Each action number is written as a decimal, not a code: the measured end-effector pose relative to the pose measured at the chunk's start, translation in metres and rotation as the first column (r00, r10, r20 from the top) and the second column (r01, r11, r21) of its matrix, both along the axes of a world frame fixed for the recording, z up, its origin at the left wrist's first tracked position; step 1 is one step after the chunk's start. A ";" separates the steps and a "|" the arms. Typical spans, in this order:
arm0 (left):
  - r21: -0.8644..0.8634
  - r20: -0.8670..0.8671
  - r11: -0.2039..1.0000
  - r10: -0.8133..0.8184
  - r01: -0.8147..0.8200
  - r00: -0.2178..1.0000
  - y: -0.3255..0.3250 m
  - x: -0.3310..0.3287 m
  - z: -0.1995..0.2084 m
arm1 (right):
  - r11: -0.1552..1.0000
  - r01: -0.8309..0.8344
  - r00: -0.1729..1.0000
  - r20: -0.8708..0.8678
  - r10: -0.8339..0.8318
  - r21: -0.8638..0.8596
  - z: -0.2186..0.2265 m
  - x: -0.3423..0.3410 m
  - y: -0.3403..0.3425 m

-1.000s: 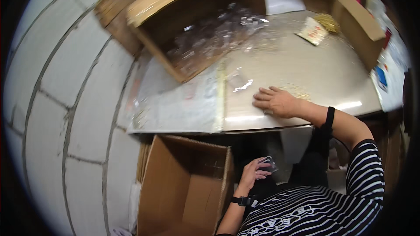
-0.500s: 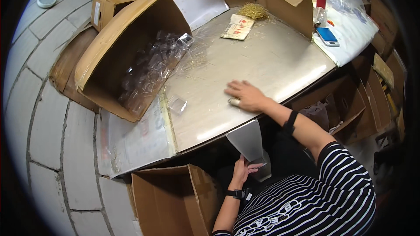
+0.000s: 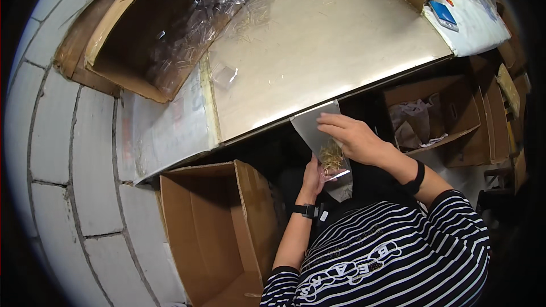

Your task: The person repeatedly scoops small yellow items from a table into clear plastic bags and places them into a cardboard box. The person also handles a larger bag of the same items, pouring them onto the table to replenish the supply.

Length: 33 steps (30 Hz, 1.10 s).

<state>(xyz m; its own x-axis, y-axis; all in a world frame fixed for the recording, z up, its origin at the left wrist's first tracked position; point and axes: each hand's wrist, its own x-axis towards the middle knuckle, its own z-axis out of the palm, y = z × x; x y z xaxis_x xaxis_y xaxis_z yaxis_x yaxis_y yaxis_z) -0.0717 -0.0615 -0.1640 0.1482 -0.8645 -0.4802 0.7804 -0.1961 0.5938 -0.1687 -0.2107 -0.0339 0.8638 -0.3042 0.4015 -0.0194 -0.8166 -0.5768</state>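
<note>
Head view: both hands are meeting below the worktop (image 3: 318,51) edge.
Right hand (image 3: 355,136): having left the worktop, fingers are pinching the clear bag (image 3: 324,142).
Left hand (image 3: 313,177): fingers are gripping its lower part.
Meaning: bagging is underway.

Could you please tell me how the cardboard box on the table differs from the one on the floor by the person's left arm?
The table box lies tipped on its side, its opening facing the table; the floor box stands upright with its flaps open at the top. The table box holds a heap of clear plastic bags; the floor box looks empty. Both are plain brown cardboard and open.
</note>
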 end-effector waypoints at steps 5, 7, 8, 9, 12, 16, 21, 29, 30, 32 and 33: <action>0.053 0.034 0.998 0.043 -0.044 0.999 0.011 -0.001 -0.047 | 0.983 -0.008 1.000 -0.024 0.012 0.184 -0.022 -0.035 0.007; 0.081 0.040 0.994 0.067 -0.070 0.997 0.007 -0.003 -0.038 | 0.967 -0.013 0.998 -0.055 0.028 0.253 -0.040 -0.038 0.010; 0.107 0.064 0.991 0.072 -0.078 0.995 0.007 -0.003 -0.034 | 0.956 -0.029 0.993 -0.099 0.061 0.293 -0.054 -0.037 0.013; 0.075 0.074 0.996 0.041 -0.046 0.996 0.012 0.001 -0.040 | 0.966 -0.075 0.990 -0.096 0.102 0.248 -0.061 -0.031 0.018; 0.036 0.086 0.991 0.126 -0.129 0.988 0.006 -0.002 -0.050 | 0.960 -0.203 0.942 -0.232 0.245 0.191 -0.092 -0.025 0.045; 0.046 0.027 0.989 0.142 -0.143 0.989 0.011 -0.003 -0.054 | 0.959 -0.228 0.947 -0.192 0.258 0.167 -0.102 -0.019 0.056; 0.122 -0.001 0.992 0.032 -0.031 0.999 0.012 0.005 -0.054 | 0.918 -0.359 0.830 -0.392 0.397 0.170 -0.116 -0.013 0.059; 0.040 0.022 0.999 -0.010 0.010 1.000 0.043 0.040 -0.065 | 0.997 -0.030 0.994 0.109 0.023 0.068 0.011 0.003 -0.080; 0.082 0.079 0.997 0.002 -0.009 0.997 0.041 0.041 -0.060 | 0.997 0.075 0.986 0.150 -0.080 0.034 0.023 0.003 -0.119; 0.108 0.103 0.994 0.012 -0.024 0.995 0.043 0.046 -0.061 | 0.948 0.317 0.948 -0.004 -0.317 0.023 0.028 0.007 -0.214; 0.114 0.116 0.993 0.016 -0.029 0.993 0.043 0.050 -0.063 | 0.907 0.419 0.908 0.036 -0.417 -0.046 0.033 0.011 -0.258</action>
